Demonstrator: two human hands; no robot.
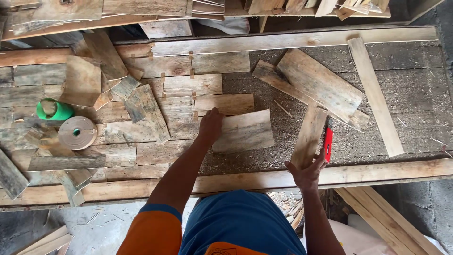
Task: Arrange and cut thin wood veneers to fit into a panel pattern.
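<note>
**Two hands on loose boards over a patchwork of planks**

Nearest to the person, at about 5 o'clock, the right hand (307,172) takes the lower end of a narrow board (309,136). Its grip is closed around this end, thumb on one side and fingers on the other, so the board can be lifted or turned. A red tool (328,144) lies just beside the board, close enough to be picked up.

A little further, near the centre, the left hand (210,125) rests on the left edge of a short flat board (245,131). The fingers are pressed down flat, not pinching, as if to keep the piece in line with the fitted planks (188,89) at 10 o'clock.

Further left, at 9 o'clock, a tape roll (77,132) and a green cup (54,109) stand on the tabletop (401,89). At 2 o'clock, spare boards (321,85) lie crossed, well apart from the hands.
</note>
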